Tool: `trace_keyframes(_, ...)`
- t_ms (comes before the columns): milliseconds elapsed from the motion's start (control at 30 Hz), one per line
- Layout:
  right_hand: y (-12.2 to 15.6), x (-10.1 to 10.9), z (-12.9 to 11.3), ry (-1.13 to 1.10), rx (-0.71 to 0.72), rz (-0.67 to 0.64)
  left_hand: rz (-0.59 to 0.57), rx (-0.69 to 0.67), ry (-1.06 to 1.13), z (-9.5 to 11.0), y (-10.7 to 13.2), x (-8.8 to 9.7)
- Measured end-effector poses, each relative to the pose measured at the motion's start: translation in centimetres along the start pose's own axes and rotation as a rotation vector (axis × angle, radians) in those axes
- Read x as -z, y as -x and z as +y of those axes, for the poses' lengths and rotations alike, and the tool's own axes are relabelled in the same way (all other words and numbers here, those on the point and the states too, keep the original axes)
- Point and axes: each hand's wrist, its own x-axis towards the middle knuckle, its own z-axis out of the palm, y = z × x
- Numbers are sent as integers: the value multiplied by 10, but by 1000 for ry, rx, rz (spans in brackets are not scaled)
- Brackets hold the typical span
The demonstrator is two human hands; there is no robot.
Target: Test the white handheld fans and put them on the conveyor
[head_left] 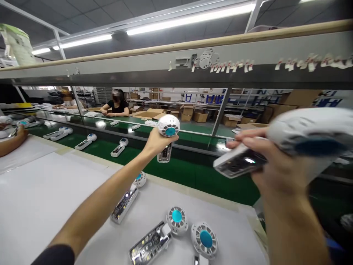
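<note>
My left hand (pixel 156 142) is stretched out over the green conveyor belt (pixel 182 173), closed around a white hand-held fan (pixel 168 127) with a blue hub; its open handle hangs below my fingers. My right hand (pixel 271 167) is raised close to the camera, gripping a second white fan (pixel 309 134) by its handle, whose exposed circuit board (pixel 238 162) points left. That fan's head is blurred. On the white table (pixel 49 191) below lie three more fans: one (pixel 125 200) with its head near the belt edge, one (pixel 158 235) nearer me, and a fan head (pixel 204 239) at the bottom.
More fans (pixel 118 148) ride the belt toward the left. A grey shelf beam (pixel 176 70) spans overhead. Another person's forearm (pixel 11 141) reaches in at the left edge. Two people sit across the belt, with cardboard boxes (pixel 200 116) behind them.
</note>
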Motion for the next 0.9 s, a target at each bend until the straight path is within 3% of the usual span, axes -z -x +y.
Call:
trace_keyframes(100, -24, -9, 48, 144, -270, 80, -89, 180, -150, -40, -31, -22)
trace_keyframes(267, -31, -4, 144, 420, -535, 24, -155, 341, -366, -93, -48, -37)
trace_keyframes(433, -16, 4, 191, 654, -586, 152, -201, 446, -612, -143, -45, -32)
trace_keyframes(533, -9, 1, 207, 740, -560, 191, -218, 430, -741, -160, -38, -22)
trace_keyframes(633, -3, -2, 221, 787, -547, 192, -251, 374, -820, -157, -35, 1)
trace_keyframes(733, 2, 0, 232, 821, -547, 163, -301, 318, -864, -138, -22, 39)
trace_keyframes(800, 4, 0, 237, 829, -518, 120, -351, 306, -882, -120, 2, 66)
trace_keyframes(900, 8, -2, 240, 812, -446, 51, -429, 328, -908, -95, 60, 95)
